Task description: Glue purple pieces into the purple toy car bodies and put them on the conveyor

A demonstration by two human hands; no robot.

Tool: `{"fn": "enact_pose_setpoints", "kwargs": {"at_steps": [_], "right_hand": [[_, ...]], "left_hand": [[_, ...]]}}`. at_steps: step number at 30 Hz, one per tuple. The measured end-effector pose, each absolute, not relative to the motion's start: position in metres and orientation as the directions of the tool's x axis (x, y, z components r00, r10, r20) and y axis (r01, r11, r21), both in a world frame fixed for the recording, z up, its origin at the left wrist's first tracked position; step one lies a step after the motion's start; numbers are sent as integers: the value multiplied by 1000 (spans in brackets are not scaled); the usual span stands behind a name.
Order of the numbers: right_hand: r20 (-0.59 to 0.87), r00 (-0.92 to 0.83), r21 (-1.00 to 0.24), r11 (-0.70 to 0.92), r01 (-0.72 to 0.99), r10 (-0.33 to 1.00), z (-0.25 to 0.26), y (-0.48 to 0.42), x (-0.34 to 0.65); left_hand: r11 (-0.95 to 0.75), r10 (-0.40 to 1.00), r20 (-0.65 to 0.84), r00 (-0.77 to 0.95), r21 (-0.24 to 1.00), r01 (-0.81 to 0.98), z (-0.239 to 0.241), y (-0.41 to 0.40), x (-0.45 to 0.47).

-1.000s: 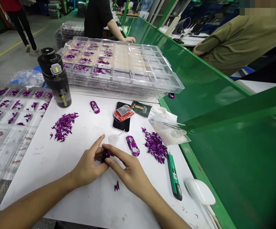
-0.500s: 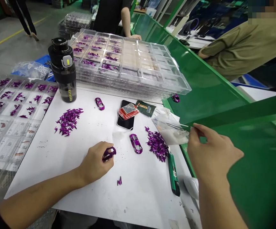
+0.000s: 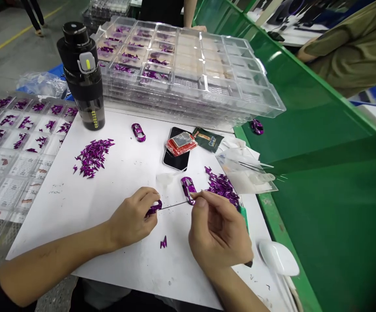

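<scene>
My left hand (image 3: 136, 216) grips a purple toy car body (image 3: 154, 208) above the white tabletop. A thin needle-like rod (image 3: 174, 204) is pinched in my right hand (image 3: 220, 229), its far tip at the held car body; whether it touches cannot be made out. Just beyond my right fingertips lies another purple car body (image 3: 188, 187). Behind that hand is a pile of small purple pointed parts (image 3: 222, 185), and a green utility knife (image 3: 243, 215) is partly hidden by it. One loose purple part (image 3: 163, 242) lies between my hands.
A black bottle (image 3: 83, 82) stands before stacked clear compartment trays (image 3: 188, 95). Another tray of purple parts (image 3: 21, 134) is at left. On the table are a second parts pile (image 3: 93, 158), a car body (image 3: 138, 132), a phone (image 3: 176, 160) and a white mouse (image 3: 279, 258). A green barrier (image 3: 321, 173) runs along the right.
My right hand has come from the bag of thin rods at the right to beside my left hand, now with a rod. My left hand still holds the car body. The view has shifted slightly.
</scene>
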State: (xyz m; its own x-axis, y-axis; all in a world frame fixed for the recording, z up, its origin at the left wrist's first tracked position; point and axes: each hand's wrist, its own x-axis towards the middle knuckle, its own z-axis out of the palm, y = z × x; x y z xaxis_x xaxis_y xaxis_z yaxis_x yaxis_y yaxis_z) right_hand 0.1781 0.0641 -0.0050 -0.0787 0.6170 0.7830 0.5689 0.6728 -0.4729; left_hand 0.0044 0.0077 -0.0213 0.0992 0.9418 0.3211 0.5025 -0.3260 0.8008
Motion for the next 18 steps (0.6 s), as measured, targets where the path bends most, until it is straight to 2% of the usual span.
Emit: {"fn": "enact_pose_setpoints", "kwargs": {"at_steps": [6,9,13,18], "right_hand": [[808,-59,-513,749,418,586,-8,55,163],[808,-80,-503,754,423,584,-8,56,163],[819,-4,-519,744,421,574,-6,56,165],[846,38,-499,764,409,532,-3,55,167]], "left_hand": [[-314,947,304,102,815,488,-19,8,3],[-302,951,292,100,822,482,-19,8,3],[-281,959,268,96,835,474,-19,9,3],[-113,993,87,82,906,407,-12,9,4]]}}
